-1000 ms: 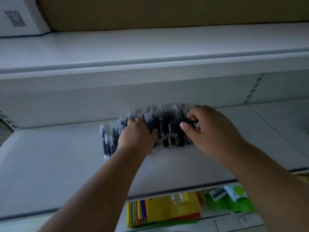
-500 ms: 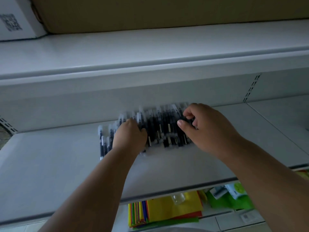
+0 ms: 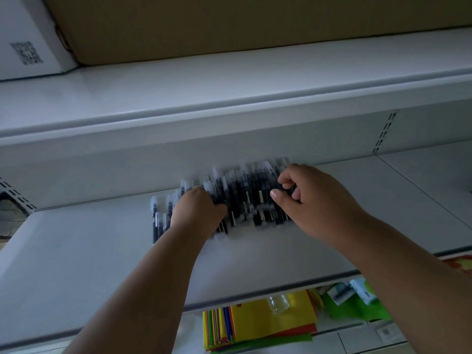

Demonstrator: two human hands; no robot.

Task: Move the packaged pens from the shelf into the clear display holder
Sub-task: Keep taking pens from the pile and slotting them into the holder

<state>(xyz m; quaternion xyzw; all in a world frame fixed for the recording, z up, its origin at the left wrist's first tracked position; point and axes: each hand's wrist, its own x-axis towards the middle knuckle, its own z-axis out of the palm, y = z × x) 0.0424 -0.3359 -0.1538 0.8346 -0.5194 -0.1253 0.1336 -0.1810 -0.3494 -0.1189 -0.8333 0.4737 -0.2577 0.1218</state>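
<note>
Since a second ago, both of my hands have slid a little toward the back of the white shelf [image 3: 76, 264] and the row of packaged pens [image 3: 245, 198] has shifted with them. My left hand [image 3: 196, 213] lies over the left part of the row at the middle of the frame, fingers curled down onto the pens and gripping them, with a few pens sticking out to its left. My right hand [image 3: 314, 200] sits at the row's right end, thumb and bent fingers pinching the pens there. Blur hides any print on the pens. At upper left, a white box [image 3: 28, 42] carries a QR code too soft to read, beside a brown cardboard box [image 3: 229, 21]. Below the shelf edge lie bright coloured sheets [image 3: 258, 323] and green packets [image 3: 357, 302].
</note>
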